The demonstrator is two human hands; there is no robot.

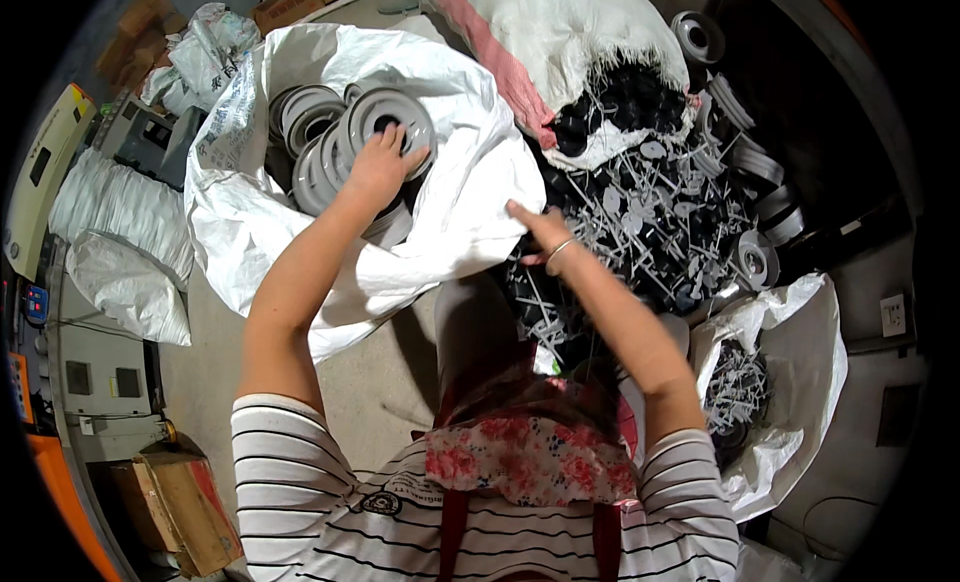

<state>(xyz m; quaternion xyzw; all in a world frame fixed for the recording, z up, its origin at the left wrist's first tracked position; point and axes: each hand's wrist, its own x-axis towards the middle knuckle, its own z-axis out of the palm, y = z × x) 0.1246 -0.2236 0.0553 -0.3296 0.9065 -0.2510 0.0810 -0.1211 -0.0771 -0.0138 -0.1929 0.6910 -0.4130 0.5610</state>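
My left hand (pixel 378 170) is on a grey round plastic disc (pixel 412 112) with a hole in its middle, its fingertips at the hole. The disc rests on top of several similar grey discs (pixel 315 177) inside a large white woven sack (pixel 470 172). My right hand (pixel 545 234) is at the sack's right edge, thumb and fingers apart, with nothing visible in it. The thumb tip meets the white sack. Beside that hand spreads a heap of grey thin-stemmed plastic pieces (pixel 640 217) mixed with black parts.
Behind the heap lies a full white-and-pink sack (pixel 570 27), torn open over black parts (pixel 630 102). More grey discs (pixel 755 167) line the right side. Another white sack (pixel 810 352) holds stemmed pieces. At left are white bundles (pixel 120 212), machines and a cardboard box (pixel 185 507).
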